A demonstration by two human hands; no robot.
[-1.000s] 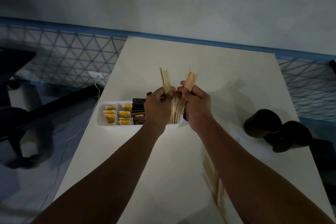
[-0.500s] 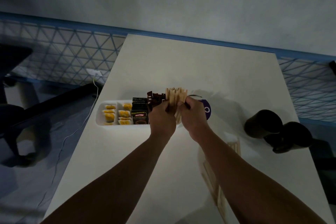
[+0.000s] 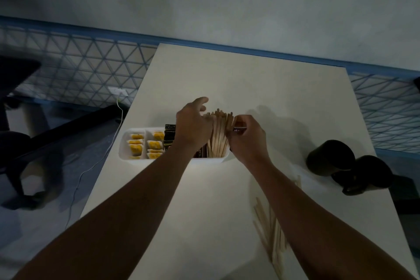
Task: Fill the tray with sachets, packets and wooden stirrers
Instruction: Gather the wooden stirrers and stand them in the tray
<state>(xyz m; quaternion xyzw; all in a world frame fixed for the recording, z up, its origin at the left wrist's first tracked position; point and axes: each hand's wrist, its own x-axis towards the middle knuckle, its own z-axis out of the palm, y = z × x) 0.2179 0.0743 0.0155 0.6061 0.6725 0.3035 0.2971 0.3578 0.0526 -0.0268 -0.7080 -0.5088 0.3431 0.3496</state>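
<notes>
Now lowered, stirrers [image 3: 218, 137] stand in the tray [image 3: 126, 154] between flanking fingers [image 3: 239, 120].

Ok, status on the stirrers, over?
Left hand against stirrers, grip hidden; right hand pinching their edge. Stirrers upright at right end of tray. Loose stirrers on table by right forearm; nothing blocking.

I am seeing the tray [image 3: 127, 154] sitting on the table [image 3: 227, 79] toward its left edge; sachets [image 3: 136, 146] are lying in its two leftmost compartments, packets [image 3: 169, 135] are standing just right of them, and wooden stirrers [image 3: 218, 136] are standing upright in the rightmost compartment. The left hand [image 3: 193, 127] is touching the bundle's left side and the right hand [image 3: 246, 141] its right side; loose stirrers [image 3: 270, 232] are lying nearer me, partly beneath the right forearm, and two cups [image 3: 329, 159] are sitting well apart from the tray at the table's right edge.
</notes>
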